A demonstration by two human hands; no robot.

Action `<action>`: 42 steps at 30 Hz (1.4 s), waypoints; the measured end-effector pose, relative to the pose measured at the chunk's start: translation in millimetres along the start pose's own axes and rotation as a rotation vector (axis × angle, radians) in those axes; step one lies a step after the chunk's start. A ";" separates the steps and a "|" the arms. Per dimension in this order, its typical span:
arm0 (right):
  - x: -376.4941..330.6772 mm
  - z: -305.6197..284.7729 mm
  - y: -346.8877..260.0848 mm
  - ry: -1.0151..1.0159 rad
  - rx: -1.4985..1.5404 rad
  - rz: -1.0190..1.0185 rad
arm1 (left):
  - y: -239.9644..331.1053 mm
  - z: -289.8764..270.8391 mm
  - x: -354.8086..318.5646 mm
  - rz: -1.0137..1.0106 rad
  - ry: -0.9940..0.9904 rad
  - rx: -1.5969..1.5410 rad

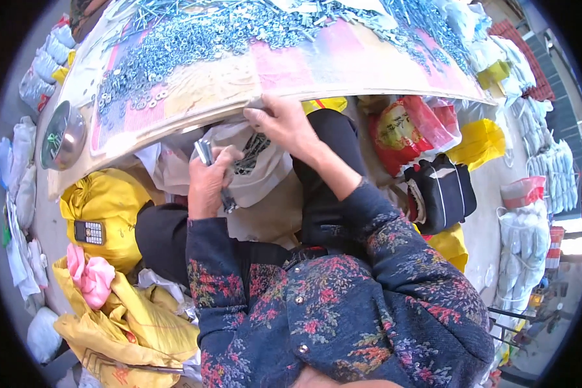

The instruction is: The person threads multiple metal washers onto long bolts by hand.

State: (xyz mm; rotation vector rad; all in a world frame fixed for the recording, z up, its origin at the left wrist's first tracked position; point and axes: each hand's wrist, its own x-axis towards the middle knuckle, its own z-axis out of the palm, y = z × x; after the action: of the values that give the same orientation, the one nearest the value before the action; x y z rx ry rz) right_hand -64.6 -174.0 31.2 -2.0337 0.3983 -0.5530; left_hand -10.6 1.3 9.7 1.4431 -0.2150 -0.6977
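My left hand (208, 181) is closed round a small bundle of shiny metal bolts (202, 151), whose ends stick out above and below the fist. My right hand (283, 126) is at the near edge of the tabletop (291, 84), fingers curled and pressed together; whatever they may hold is hidden. Below the edge, between my knees, an open white sack (226, 139) holds dark, thin metal pieces (252, 155). Nuts and washers (194, 55) lie spread over the table, with long bolts (155, 16) farther back.
A metal bowl (63, 136) with a few bolts stands at the table's left corner. A phone (89, 233) rests on a yellow sack (113, 194) at my left. To the right are a red bag (404, 132) and a dark bag (443, 194). Packed bundles (524, 252) stand farther right.
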 end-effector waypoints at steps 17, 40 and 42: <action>27.0 -42.3 -4.4 -0.088 0.400 0.162 | 0.2 54.4 14.1 -0.110 -0.482 -0.537; 116.8 -118.0 69.4 -0.109 0.342 0.044 | -2.8 56.6 24.5 -0.118 -0.163 -0.248; 103.1 -107.6 65.0 -0.048 0.425 -0.008 | -3.5 53.6 22.8 -0.102 -0.193 -0.263</action>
State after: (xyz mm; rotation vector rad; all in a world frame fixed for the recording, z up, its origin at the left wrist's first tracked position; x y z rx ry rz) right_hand -38.5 -333.9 44.8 -1.6362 0.2200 -0.5413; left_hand -22.5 -55.9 8.1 1.1422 -0.1922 -0.9145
